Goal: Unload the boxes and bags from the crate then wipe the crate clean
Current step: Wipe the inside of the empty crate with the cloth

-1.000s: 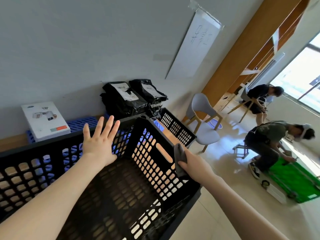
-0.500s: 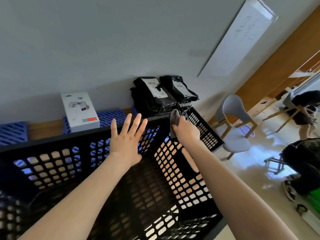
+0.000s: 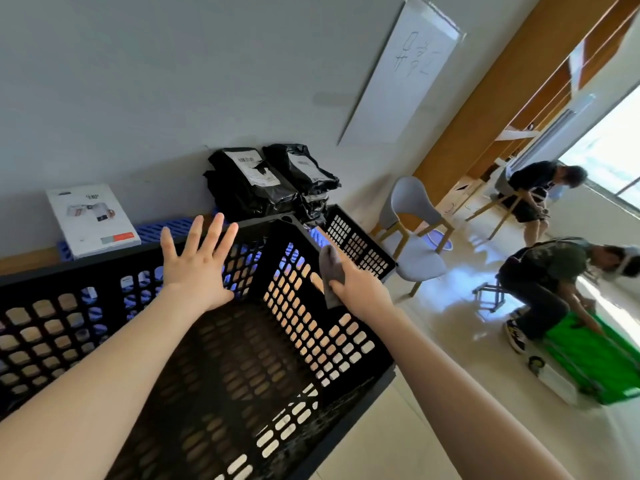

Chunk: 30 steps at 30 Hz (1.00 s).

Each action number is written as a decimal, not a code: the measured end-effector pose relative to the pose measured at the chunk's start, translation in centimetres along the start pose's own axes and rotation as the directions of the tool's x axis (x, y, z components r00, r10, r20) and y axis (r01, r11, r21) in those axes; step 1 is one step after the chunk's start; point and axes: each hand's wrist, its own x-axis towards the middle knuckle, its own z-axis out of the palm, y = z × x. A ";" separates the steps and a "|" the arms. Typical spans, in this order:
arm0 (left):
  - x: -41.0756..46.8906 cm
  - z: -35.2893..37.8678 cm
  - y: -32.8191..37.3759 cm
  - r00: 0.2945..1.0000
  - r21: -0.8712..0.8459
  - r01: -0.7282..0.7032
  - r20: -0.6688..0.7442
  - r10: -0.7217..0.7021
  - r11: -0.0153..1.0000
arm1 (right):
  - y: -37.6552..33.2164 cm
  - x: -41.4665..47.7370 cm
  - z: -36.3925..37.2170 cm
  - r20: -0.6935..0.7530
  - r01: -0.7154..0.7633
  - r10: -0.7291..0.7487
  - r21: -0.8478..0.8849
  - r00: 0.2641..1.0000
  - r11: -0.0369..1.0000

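Note:
The black perforated crate (image 3: 304,327) stands in front of me with nothing inside. My left hand (image 3: 197,261) presses flat, fingers spread, against the inside of its far wall. My right hand (image 3: 360,289) grips a grey cloth (image 3: 332,271) against the inside of the right wall, near the top edge. Black bags (image 3: 263,181) are stacked by the wall behind the crate. A white box (image 3: 91,220) leans against the wall to their left, on blue pallets (image 3: 162,230).
A second black crate (image 3: 356,240) lies just behind the right corner. A grey chair (image 3: 412,233) stands to the right. Two people are further right, one crouching over a green cart (image 3: 595,358), one seated. The pale floor stretches along the crate's right side.
My right hand has drawn the cloth back along the right wall from the far corner toward me. My left hand has stayed flat on the far wall. The camera has swung right.

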 end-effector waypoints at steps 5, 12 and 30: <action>-0.1 -0.5 -0.3 0.999 -0.019 -0.020 0.035 0.020 1.000 | 3.9 -5.3 -0.4 0.096 -0.074 0.079 -0.055 0.992 0.996; -0.6 -1.7 -0.9 0.994 -0.016 -0.057 0.092 0.058 0.998 | 6.0 -9.1 -1.6 0.031 -0.090 0.088 0.055 0.996 0.994; -15.8 -4.9 -6.9 0.998 -0.344 -0.009 -0.068 -0.015 0.939 | 9.0 -13.1 -5.1 -0.290 0.422 -0.320 0.433 0.902 0.797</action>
